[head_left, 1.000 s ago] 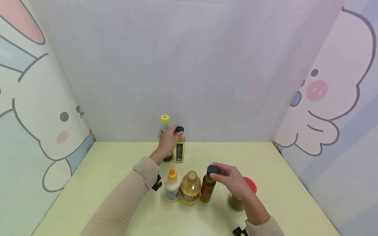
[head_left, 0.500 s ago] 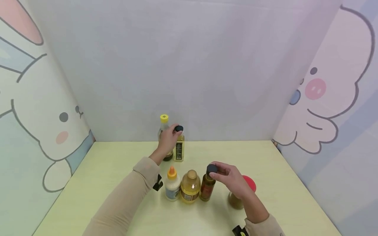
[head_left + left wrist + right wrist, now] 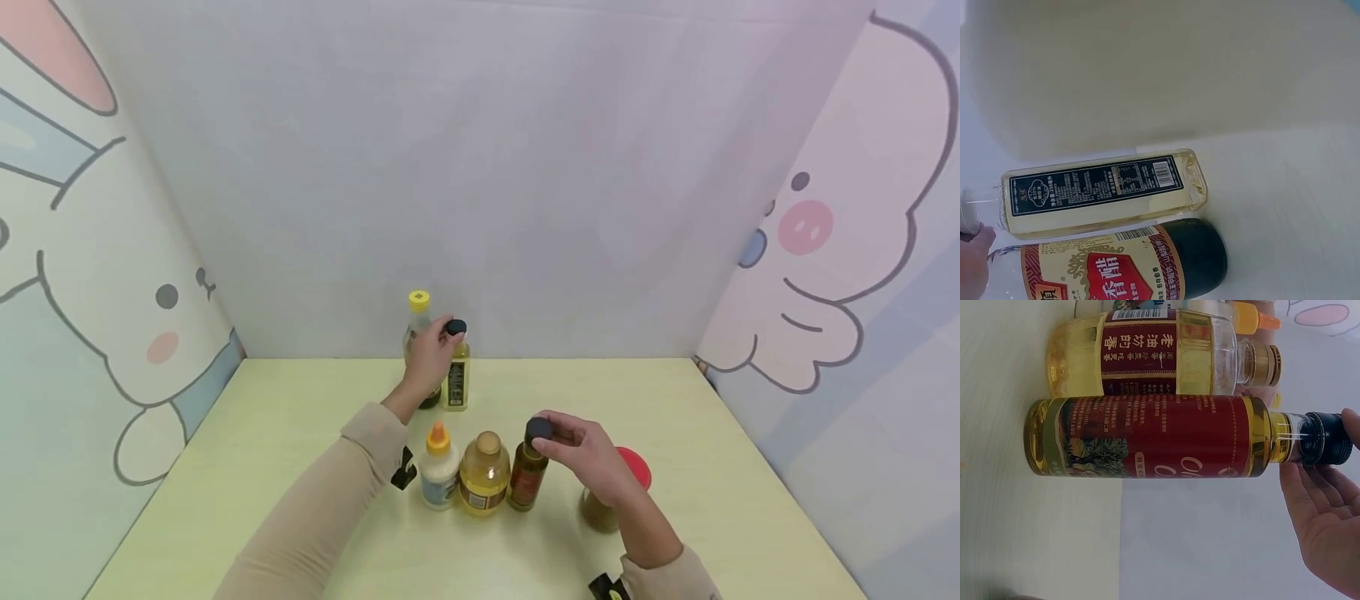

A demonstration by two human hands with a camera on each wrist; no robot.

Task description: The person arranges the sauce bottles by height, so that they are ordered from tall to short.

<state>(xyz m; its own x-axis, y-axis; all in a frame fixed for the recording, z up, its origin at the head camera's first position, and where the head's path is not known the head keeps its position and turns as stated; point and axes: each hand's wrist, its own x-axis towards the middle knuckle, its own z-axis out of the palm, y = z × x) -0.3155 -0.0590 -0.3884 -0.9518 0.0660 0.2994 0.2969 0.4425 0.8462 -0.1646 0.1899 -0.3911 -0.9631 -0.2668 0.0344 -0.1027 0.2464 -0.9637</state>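
Note:
At the back of the table, my left hand [image 3: 430,357] pinches the black cap of a slim square bottle of pale yellow liquid [image 3: 456,387]. It stands upright, its dark label facing out in the left wrist view [image 3: 1104,190]. Close beside it on the left is a vinegar bottle [image 3: 1116,269] with a yellow cap, partly hidden by that hand. Nearer the front, my right hand [image 3: 588,458] holds the black cap of an olive oil bottle [image 3: 1166,437] with a dark red label. This bottle also stands on the table.
Left of the olive oil bottle stand a round bottle of yellow oil [image 3: 483,487] and a white squeeze bottle [image 3: 438,483] with an orange nozzle. A red-lidded jar [image 3: 600,508] is partly behind the right forearm. A white wall [image 3: 562,208] rises at the table's [image 3: 315,400] back edge.

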